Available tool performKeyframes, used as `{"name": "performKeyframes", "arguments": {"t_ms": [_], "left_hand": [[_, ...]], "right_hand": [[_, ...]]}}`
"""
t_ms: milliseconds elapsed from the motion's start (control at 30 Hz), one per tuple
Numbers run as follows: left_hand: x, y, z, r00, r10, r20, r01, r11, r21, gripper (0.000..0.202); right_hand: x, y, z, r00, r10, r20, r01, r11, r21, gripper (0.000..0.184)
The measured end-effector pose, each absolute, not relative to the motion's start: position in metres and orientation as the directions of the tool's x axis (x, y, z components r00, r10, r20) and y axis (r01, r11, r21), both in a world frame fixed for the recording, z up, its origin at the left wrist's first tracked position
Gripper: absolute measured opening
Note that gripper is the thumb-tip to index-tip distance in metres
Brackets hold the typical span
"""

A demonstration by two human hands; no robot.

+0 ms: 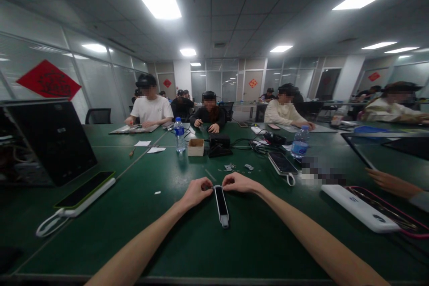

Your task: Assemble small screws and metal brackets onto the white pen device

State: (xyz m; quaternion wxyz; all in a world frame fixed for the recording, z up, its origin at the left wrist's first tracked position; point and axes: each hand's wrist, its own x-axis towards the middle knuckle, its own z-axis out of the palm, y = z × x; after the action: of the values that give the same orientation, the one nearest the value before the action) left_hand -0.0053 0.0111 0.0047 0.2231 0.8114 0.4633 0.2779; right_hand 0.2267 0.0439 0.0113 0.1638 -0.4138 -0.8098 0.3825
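A slim device [221, 203] with a white frame, a long dark face and a narrowed near end lies on the green table in front of me. It looks like a scanning pen. My left hand [198, 190] is closed, thumb and fingers pinched at the left of its far end. From the other side, my right hand [240, 182] pinches at the same far end. Whether a small part sits between the fingertips is too small to make out. Just beyond my hands are small silvery parts [229, 167] and another little metal piece [248, 167].
Ahead stand a small box [195, 148], a black object [219, 145] and a water bottle [179, 136]. To the right lie a phone [282, 163] and a white power strip [360, 209]; another person's hand [393, 183] is there. At left are a monitor [50, 138] and a green-edged phone [85, 189].
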Motion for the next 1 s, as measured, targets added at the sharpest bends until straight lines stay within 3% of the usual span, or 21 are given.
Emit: {"name": "performKeyframes", "arguments": {"t_ms": [533, 667, 800, 900, 1000], "left_hand": [[-0.004, 0.015, 0.001, 0.422, 0.875, 0.236, 0.624, -0.469, 0.624, 0.016], [-0.004, 0.016, 0.002, 0.422, 0.879, 0.221, 0.621, -0.457, 0.637, 0.018], [-0.004, 0.016, 0.004, 0.422, 0.888, 0.184, 0.616, -0.430, 0.660, 0.022], [-0.004, 0.018, 0.002, 0.421, 0.889, 0.181, 0.613, -0.426, 0.665, 0.022], [-0.003, 0.021, 0.000, 0.419, 0.887, 0.197, 0.604, -0.434, 0.669, 0.020]], "right_hand": [[0.238, 0.050, 0.020, -0.649, 0.757, -0.078, 0.553, 0.399, -0.732, 0.032], [0.260, 0.064, 0.021, -0.529, 0.849, 0.000, 0.580, 0.362, -0.730, 0.031], [0.287, 0.079, 0.013, -0.232, 0.942, 0.242, 0.761, 0.331, -0.558, 0.022], [0.300, 0.084, 0.004, -0.204, 0.925, 0.321, 0.875, 0.320, -0.365, 0.022], [0.302, 0.083, -0.001, -0.237, 0.927, 0.291, 0.925, 0.307, -0.225, 0.022]]}}
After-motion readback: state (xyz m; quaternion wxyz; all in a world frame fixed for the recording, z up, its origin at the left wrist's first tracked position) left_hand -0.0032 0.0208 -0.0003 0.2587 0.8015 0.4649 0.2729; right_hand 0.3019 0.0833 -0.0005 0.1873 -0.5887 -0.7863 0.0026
